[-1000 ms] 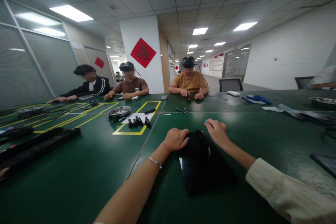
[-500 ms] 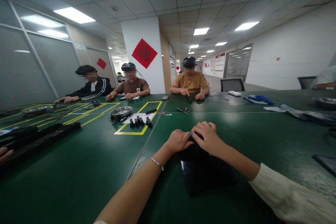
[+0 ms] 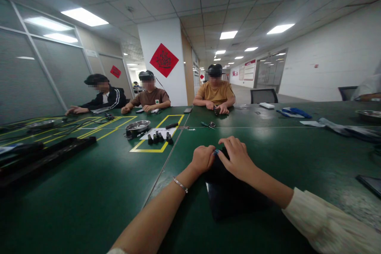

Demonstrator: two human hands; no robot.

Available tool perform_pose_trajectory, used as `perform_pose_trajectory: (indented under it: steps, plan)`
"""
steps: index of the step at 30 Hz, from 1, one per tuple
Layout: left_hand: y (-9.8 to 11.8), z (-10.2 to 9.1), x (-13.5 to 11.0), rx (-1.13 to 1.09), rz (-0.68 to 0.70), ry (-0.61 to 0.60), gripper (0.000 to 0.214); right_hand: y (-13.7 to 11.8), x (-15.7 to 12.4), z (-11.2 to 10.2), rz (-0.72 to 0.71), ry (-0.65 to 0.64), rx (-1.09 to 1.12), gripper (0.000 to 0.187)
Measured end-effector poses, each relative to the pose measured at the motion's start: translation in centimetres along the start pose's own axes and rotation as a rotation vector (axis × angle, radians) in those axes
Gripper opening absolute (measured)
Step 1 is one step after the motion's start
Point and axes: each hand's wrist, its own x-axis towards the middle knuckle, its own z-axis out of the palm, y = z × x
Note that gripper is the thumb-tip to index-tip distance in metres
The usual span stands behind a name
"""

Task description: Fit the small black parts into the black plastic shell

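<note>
A black, soft-looking flat thing [image 3: 235,198] lies in front of me, its far end raised towards my hands; a white edge shows at its left side. Its exact kind is too dark to make out. My left hand [image 3: 203,159], with a silver bracelet at the wrist, is closed at the far left corner of this black thing. Over the far edge reaches my right hand [image 3: 238,158], its thumb on the near side by the left fingertips and its fingers loosely curved beyond. Blue shows at the right thumb tip. What lies between the fingertips is partly hidden.
Several black cylindrical parts [image 3: 159,138] and a metal bowl [image 3: 137,126] stand ahead left. A small green-handled tool [image 3: 206,125] lies ahead. A long black tray [image 3: 59,156] is at left, a dark tablet-like device [image 3: 370,184] at right. Co-workers sit across the green table [image 3: 119,190].
My right index finger and its neighbours have lifted and spread from the thumb. My left hand has turned slightly and closed more. The co-worker opposite has brought both hands together.
</note>
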Motion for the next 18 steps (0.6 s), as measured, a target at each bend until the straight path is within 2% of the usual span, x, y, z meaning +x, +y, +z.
perform_pose_trajectory:
  steps: [2,4,6,7,10,12,15,18]
  plan:
    - [-0.1,-0.1,0.1,-0.011,-0.213,0.018,0.036,0.3,0.2,-0.2,0.112,-0.115,-0.040,0.031]
    - [-0.4,-0.3,0.3,-0.052,-0.415,0.037,0.037,0.6,0.3,-0.5,0.199,-0.310,-0.024,0.032]
    - [-1.0,-0.6,0.4,-0.125,-0.559,0.082,0.037,1.0,0.5,-0.9,0.241,-0.457,0.053,0.030]
    - [-1.3,-0.8,0.5,-0.160,-0.617,0.120,0.037,1.2,0.6,-1.1,0.251,-0.487,0.104,0.029]
    - [-2.2,-1.0,0.6,-0.214,-0.745,0.218,0.037,2.2,1.0,-1.6,0.272,-0.459,0.275,0.023]
    - [-2.6,-0.8,0.6,-0.221,-0.787,0.228,0.037,3.2,1.3,-1.7,0.327,-0.421,0.408,0.021]
    - [-2.9,-0.4,0.5,-0.234,-0.789,0.178,0.037,4.7,1.4,-1.2,0.536,-0.419,0.674,0.025]
    - [-2.7,-0.1,0.5,-0.235,-0.724,0.078,0.038,5.6,0.9,0.1,0.732,-0.364,0.933,0.029]
